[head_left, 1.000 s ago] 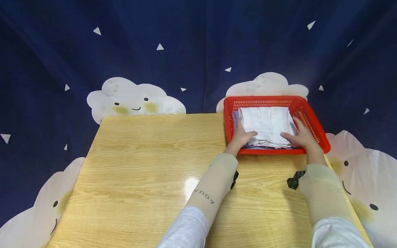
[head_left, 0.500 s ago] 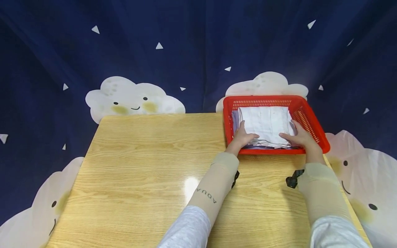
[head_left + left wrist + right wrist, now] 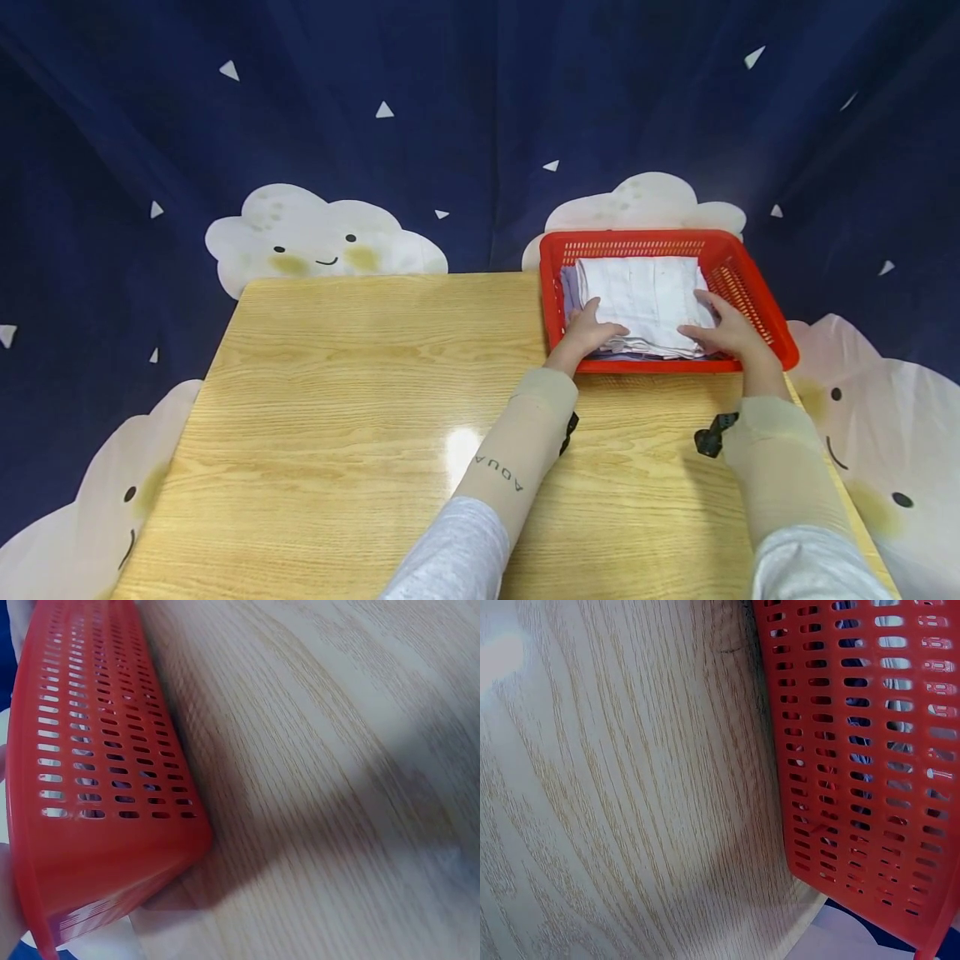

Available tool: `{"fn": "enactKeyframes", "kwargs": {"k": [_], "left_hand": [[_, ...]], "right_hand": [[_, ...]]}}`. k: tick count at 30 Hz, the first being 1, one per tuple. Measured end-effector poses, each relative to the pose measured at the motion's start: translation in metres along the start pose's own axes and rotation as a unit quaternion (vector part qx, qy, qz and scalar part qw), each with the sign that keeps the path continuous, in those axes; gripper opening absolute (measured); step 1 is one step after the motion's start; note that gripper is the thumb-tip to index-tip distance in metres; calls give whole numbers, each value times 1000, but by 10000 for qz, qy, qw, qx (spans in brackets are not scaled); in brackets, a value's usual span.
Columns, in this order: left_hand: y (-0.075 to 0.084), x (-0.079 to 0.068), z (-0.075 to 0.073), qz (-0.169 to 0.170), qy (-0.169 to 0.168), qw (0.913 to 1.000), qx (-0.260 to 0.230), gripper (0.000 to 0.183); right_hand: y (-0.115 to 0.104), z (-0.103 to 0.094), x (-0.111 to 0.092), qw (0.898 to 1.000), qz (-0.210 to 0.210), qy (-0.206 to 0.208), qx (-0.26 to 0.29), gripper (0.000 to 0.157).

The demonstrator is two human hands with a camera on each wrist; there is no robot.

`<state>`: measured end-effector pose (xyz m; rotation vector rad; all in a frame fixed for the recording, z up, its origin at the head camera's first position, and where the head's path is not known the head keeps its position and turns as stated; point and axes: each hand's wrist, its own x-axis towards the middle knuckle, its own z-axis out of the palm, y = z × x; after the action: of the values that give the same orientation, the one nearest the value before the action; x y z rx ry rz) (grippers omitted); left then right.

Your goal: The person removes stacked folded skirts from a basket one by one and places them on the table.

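A folded white cloth [image 3: 637, 292] lies on top of purple folded cloth [image 3: 570, 287] inside a red plastic basket [image 3: 551, 308]. My left hand [image 3: 585, 333] reaches over the basket's front left corner, thumb and index finger spread on the white cloth's near left corner. At the opposite side, my right hand [image 3: 727, 329] rests at the cloth's right edge, its thumb pointing inward and its fingers spread. The other fingers of both hands are mostly hidden. Cloth shows through the slots of the basket wall [image 3: 855, 750] in the right wrist view.
The basket stands at the back right of a wooden table [image 3: 337, 400], close to its right edge. Behind it hangs a dark blue curtain [image 3: 465, 125] with cloud prints. Both forearms carry black wrist cameras [image 3: 708, 442] low over the tabletop.
My left hand has slid slightly toward me and right, its index finger moving from the cloth's left side onto its near corner. The right hand, cloth and basket have barely moved.
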<state>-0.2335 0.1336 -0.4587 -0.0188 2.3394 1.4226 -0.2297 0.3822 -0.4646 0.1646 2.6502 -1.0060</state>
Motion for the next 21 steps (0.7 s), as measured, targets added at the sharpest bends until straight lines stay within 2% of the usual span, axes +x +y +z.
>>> {"fn": "enactKeyframes", "kwargs": {"k": [7,10,18,21], "left_hand": [[-4,3,0,329,-338,9977,-492,74],[-4,3,0,364,-448,9963,-644,73],[-3,2,-2,390,-619,9928,-953,67],[-4,3,-1,511,-489,9918,-1060,60]], "right_hand": [[0,-1,0,9996,111,-247,-38,98],[2,-2,1,9994,83,-341,-46,99],[5,-1,4,9998,-154,-157,-33,96],[5,-2,4,9997,-191,-89,76,94]]}}
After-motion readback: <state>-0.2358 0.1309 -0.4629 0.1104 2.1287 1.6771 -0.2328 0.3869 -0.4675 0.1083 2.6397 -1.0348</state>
